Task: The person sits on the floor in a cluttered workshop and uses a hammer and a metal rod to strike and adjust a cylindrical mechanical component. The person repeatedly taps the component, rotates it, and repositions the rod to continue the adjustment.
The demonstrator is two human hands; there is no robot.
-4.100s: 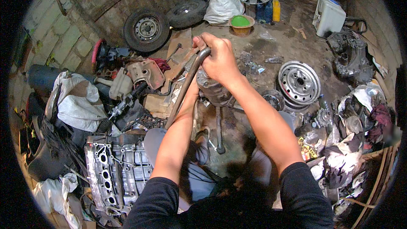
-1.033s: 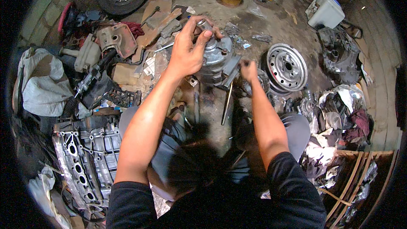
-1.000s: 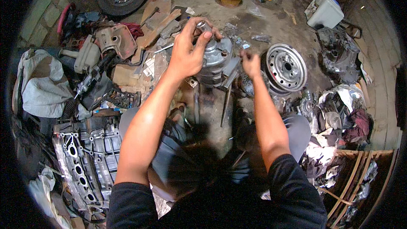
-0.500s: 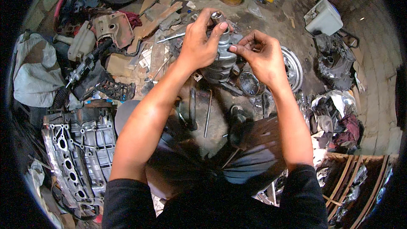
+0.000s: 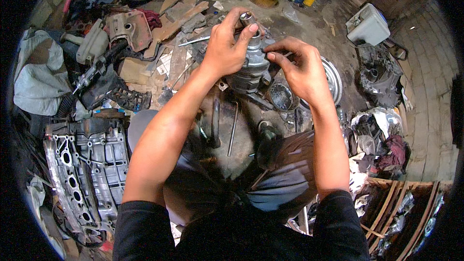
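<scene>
A grey, ribbed metal housing (image 5: 247,78) stands upright on the floor in front of me. From its top rises a shiny, hollow-ended metal tube (image 5: 248,18). My left hand (image 5: 226,47) is wrapped round this tube, with the thumb across its near side and the fingers behind it, partly hidden. At the housing's upper right side, my right hand (image 5: 303,67) brings thumb and forefinger together in a pinch. Whatever lies between those fingertips is too small and dark to make out.
Near my feet lie a metal rod (image 5: 233,128) and a dark bar (image 5: 216,122). A round tin (image 5: 282,97) and a wheel rim (image 5: 331,81) sit right of the housing. An engine cylinder head (image 5: 77,183) lies at left, a white container (image 5: 368,25) far right.
My right thumb and forefinger have shifted slightly right along the housing's side, and the forefinger has straightened. My left hand keeps its hold on the tube. The whole view has shifted slightly.
</scene>
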